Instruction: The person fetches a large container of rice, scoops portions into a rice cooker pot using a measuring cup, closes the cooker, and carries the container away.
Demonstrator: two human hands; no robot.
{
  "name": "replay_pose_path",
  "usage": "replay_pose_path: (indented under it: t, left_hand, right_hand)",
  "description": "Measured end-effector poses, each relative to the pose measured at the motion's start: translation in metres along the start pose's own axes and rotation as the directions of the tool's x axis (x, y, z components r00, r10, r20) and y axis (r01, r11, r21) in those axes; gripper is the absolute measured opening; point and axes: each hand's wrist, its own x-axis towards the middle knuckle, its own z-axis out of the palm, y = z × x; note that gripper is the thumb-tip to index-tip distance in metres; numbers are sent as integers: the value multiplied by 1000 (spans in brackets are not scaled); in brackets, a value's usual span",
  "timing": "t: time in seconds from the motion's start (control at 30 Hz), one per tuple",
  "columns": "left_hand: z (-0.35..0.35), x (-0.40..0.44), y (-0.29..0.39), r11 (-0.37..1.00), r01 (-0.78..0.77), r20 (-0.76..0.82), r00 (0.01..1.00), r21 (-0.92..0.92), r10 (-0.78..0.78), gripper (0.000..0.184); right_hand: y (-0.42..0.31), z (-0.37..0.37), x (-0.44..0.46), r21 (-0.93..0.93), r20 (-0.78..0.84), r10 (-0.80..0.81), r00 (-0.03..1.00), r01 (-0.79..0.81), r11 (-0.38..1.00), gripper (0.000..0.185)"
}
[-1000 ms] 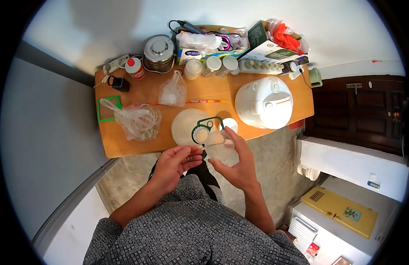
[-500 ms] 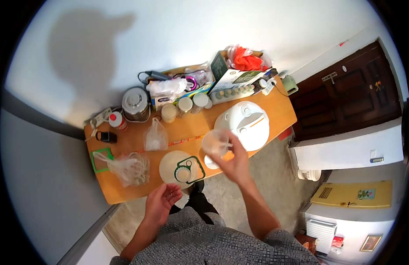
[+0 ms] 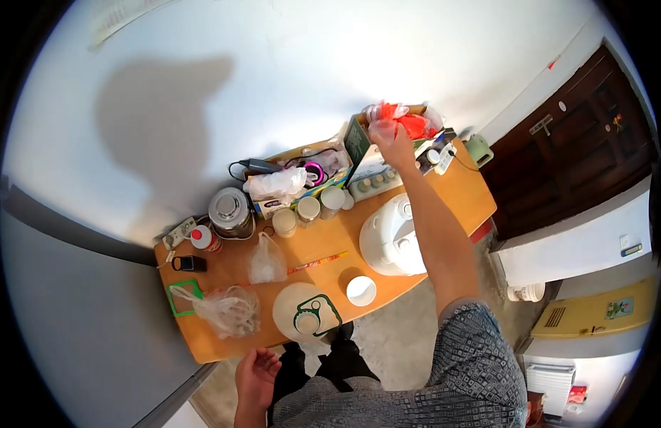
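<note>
My right hand (image 3: 394,145) reaches to the back of the table, its fingers round a clear plastic cup (image 3: 382,130) at the open box (image 3: 359,146) that holds red and clear plastic bags (image 3: 414,126). My left hand (image 3: 258,371) hangs before the table's front edge, palm up, fingers loosely curled and apart, holding nothing. Nearest to it are a large translucent jug (image 3: 288,308) with a green handle and a knotted plastic bag (image 3: 234,312). A white cup (image 3: 361,291) stands right of the jug.
On the wooden table (image 3: 323,278) are a white appliance (image 3: 387,239), lidded jars (image 3: 308,208), a steel pot (image 3: 231,209), a red-capped bottle (image 3: 206,240), a small plastic bag (image 3: 267,260) and a carton of odds and ends (image 3: 316,167). A dark door (image 3: 580,143) is at the right.
My right hand has carried the clear cup from above the jug, past the white appliance, to the box at the back. My left hand has moved down and away from the jug.
</note>
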Motion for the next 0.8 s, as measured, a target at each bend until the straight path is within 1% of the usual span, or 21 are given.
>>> replay_pose_path:
  t: [0.03, 0.07, 0.13, 0.17, 0.2, 0.27, 0.33, 0.4, 0.43, 0.47, 0.5, 0.53, 0.57, 0.6, 0.63, 0.7, 0.73, 0.8]
  left_hand:
    - [0, -4, -1, 1000, -7, -24, 1000, 11, 7, 26]
    - [-1, -5, -2, 1000, 3, -34, 999, 21, -2, 26]
    - [-2, -11, -10, 1000, -3, -77, 997, -6, 2, 25]
    - [-8, -12, -16, 1000, 18, -89, 996, 2, -18, 25]
    - [-13, -8, -24, 999, 50, -86, 995, -8, -50, 25]
    - [-5, 2, -37, 997, 70, -69, 995, -22, -71, 26]
    - [3, 1, -45, 992, 115, -78, 991, 45, -111, 26]
    - [16, -1, -52, 990, 125, -69, 990, 69, -120, 27]
    - [21, -2, -56, 990, 124, -50, 991, 73, -120, 27]
    - [25, -3, -60, 988, 130, -57, 990, 79, -126, 27]
    - [28, -3, -63, 984, 148, -48, 988, 96, -144, 29]
    - [30, -4, -67, 980, 165, -39, 986, 110, -161, 30]
    - [30, -3, -72, 980, 164, -44, 986, 108, -160, 30]
    - [31, 0, -78, 977, 184, -18, 983, 109, -183, 31]
    - [32, 0, -83, 973, 204, 8, 978, 110, -206, 32]
    - [52, -1, -92, 966, 221, -28, 975, 137, -219, 32]
    - [64, 0, -96, 957, 238, -55, 971, 165, -232, 31]
    - [78, 2, -105, 952, 240, -44, 971, 189, -235, 33]
  right_hand:
    - [11, 0, 7, 68, 67, 33, 997, -37, 997, 68]
    - [19, 0, 13, 65, 75, 48, 996, -53, 996, 68]
    - [37, -1, 16, -20, 134, -187, 973, 192, 981, 68]
    - [34, -9, 4, -55, 78, -174, 982, 178, 982, 69]
    - [48, -6, -1, -65, 81, -164, 983, 169, 983, 69]
    - [60, -5, 3, -97, 46, -213, 976, 216, 972, 72]
    - [68, -7, 4, -87, 27, -191, 981, 193, 977, 69]
    - [62, -28, -2, 3, 134, -149, 980, 150, 989, 61]
    - [56, -41, -12, 35, 150, -117, 982, 113, 993, 47]
    - [55, -56, -25, 34, 155, -108, 982, 104, 994, 47]
    - [54, -70, -39, 50, 315, -97, 944, 85, 995, 44]
    - [57, -81, -55, 64, 468, -89, 879, 67, 996, 42]
    - [64, -91, -74, 2, 536, -116, 836, 136, 991, 43]
    - [73, -101, -90, -52, 602, -138, 786, 212, 976, 45]
    - [83, -109, -102, -47, 606, -142, 783, 213, 976, 45]
    - [104, -118, -120, -75, 727, -287, 623, 489, 869, 51]
    - [111, -117, -123, -70, 727, -288, 623, 485, 872, 51]
    - [114, -116, -127, -55, 701, -380, 604, 577, 815, 54]
